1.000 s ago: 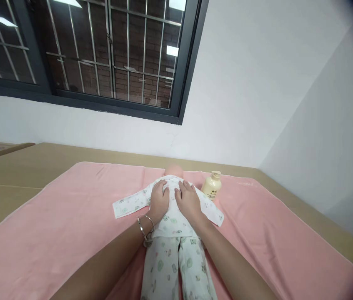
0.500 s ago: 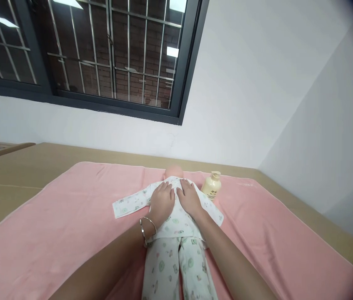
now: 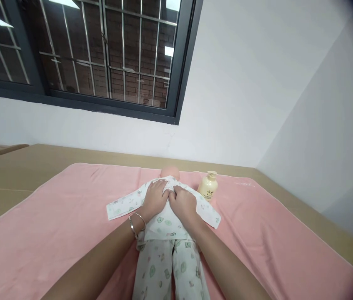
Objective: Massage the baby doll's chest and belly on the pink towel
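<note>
The baby doll (image 3: 167, 216) lies on its back mid-way along the pink towel (image 3: 54, 225), head toward the wall, dressed in a printed top and trousers. Both palms press flat on its chest: the left hand (image 3: 154, 199) and right hand (image 3: 183, 203) have drawn closer since 1 second ago, fingers loosely spread and now meeting at the middle, gripping nothing. A cream pump bottle (image 3: 208, 186) stands just beside the doll's outstretched sleeve; towel lies bare on both sides
</note>
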The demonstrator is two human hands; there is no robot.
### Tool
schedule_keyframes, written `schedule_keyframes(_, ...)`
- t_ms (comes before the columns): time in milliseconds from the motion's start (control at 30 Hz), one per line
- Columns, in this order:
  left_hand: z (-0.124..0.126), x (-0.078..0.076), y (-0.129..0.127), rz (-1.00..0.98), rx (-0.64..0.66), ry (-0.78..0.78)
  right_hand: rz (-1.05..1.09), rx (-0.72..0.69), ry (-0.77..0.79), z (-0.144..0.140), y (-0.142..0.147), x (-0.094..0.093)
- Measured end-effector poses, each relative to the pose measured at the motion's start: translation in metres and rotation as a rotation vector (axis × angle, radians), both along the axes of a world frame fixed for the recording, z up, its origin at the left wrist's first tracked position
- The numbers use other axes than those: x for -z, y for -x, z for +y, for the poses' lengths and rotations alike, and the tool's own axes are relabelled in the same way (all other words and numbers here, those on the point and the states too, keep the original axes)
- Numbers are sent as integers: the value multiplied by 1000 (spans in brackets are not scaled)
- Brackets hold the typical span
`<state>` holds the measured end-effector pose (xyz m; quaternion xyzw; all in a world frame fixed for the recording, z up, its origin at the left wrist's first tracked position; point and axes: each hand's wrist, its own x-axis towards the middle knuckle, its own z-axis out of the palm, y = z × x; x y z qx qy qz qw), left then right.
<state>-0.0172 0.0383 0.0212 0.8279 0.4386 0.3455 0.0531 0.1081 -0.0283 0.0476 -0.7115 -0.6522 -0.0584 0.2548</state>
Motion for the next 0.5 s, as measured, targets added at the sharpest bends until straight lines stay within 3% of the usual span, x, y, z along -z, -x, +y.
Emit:
schedule_keyframes(267,-8,1,-6,-16,-69,-57,153,-198,-62,19,-18,8)
schedule_keyframes(500,-16,8,-7,-41,-138,-215,158,-191,-52,17,-16,10)
